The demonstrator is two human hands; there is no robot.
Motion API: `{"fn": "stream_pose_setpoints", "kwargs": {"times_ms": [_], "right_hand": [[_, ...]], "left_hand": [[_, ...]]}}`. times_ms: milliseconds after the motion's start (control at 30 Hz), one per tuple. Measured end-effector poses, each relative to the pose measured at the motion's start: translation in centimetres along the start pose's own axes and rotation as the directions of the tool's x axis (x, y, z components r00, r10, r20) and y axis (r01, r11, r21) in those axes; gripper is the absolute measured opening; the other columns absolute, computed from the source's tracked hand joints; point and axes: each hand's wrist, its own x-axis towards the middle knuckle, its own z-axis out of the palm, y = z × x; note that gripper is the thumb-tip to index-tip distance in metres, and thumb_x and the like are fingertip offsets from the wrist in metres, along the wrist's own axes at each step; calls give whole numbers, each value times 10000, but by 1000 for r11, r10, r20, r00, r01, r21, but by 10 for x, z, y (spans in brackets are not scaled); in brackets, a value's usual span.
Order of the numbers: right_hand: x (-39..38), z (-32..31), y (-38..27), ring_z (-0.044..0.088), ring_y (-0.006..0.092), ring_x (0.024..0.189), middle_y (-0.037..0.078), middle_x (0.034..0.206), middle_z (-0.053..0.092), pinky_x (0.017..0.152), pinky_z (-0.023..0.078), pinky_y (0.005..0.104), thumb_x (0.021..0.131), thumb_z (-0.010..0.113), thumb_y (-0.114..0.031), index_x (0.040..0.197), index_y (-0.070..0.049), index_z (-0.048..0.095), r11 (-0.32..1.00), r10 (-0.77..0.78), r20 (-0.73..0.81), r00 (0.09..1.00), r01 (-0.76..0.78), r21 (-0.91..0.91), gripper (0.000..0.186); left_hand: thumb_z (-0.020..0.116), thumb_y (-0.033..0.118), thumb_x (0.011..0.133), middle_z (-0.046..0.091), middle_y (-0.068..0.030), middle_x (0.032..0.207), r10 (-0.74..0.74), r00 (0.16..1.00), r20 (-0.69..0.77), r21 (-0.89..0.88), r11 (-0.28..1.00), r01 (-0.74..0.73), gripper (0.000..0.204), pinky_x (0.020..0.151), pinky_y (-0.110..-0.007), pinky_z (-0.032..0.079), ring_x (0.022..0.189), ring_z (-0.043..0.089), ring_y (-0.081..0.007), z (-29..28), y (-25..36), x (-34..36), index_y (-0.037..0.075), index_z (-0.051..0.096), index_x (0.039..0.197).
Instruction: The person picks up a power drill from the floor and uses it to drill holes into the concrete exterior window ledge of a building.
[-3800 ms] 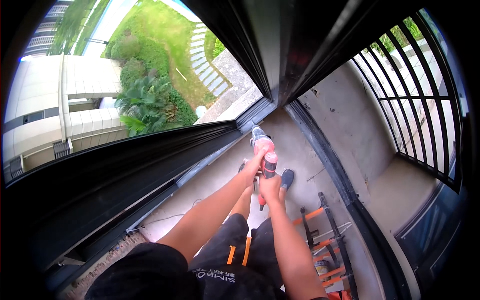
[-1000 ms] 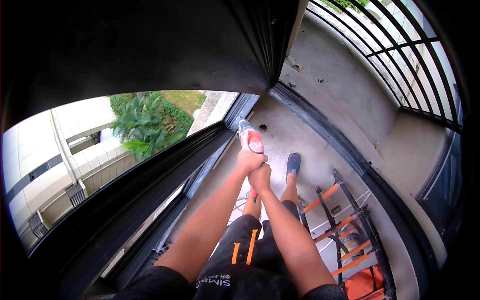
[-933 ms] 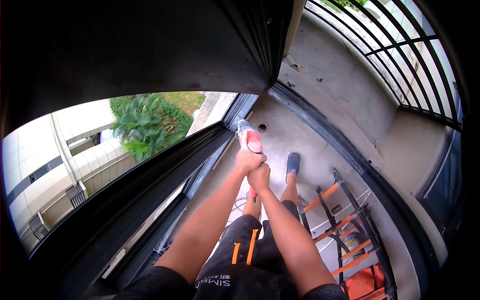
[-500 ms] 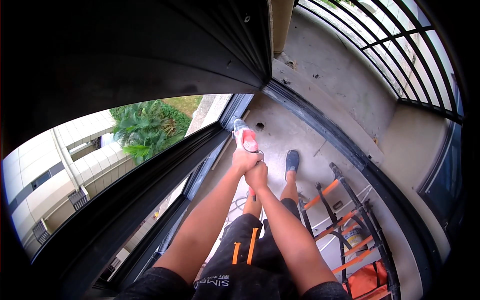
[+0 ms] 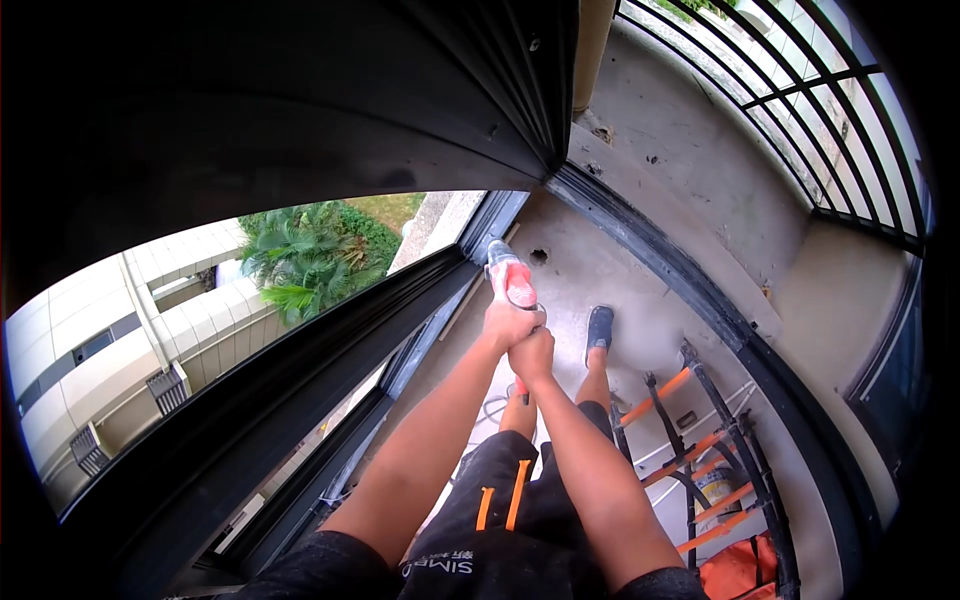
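Both my arms reach forward, and the hands meet on a red power tool (image 5: pixel 518 285) with a dusty grey metal head. My left hand (image 5: pixel 508 325) is wrapped round the tool behind its red body. Just behind it, my right hand (image 5: pixel 532 352) is closed on the grip, right against the left. A red and black end of the tool sticks out below the hands. The tool's head lies close to the lower corner of the dark window frame (image 5: pixel 490 225). The exact kind of tool and any bit on it cannot be made out.
A ladder with orange rungs (image 5: pixel 712 440) stands at my right, with an orange-red bag (image 5: pixel 740 572) by it. A grey cable (image 5: pixel 490 410) curls near my legs. The concrete surface has a hole (image 5: pixel 538 257). A dark metal track (image 5: pixel 680 270) curves past on the right; greenery shows outside.
The whole view has shifted slightly, so the scene sits a little further right. Both hands keep the same hold on the power tool, near the same frame corner.
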Motion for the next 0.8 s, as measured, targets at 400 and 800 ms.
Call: {"fn": "stream_pose_setpoints", "kwargs": {"times_ms": [400,800], "right_hand": [[6,10,11,747,510,912,333,874,740,770,594,541,857,742,-155,902,63,729,989,-139,-71,988,136,-50,223],[4,9,-1,739,519,936,351,882,731,777,588,537,862,743,-164,919,94,728,998,-54,-106,993,58,35,265]], "left_hand": [[911,284,663,660,-273,1375,58,998,-20,-42,997,-59,1370,1112,-437,502,1284,657,-413,3,-5,6,164,77,1743],[901,275,666,644,-276,1415,54,998,-7,-42,998,-55,1367,1123,-442,495,1312,645,-422,0,-4,7,170,66,1744]]}}
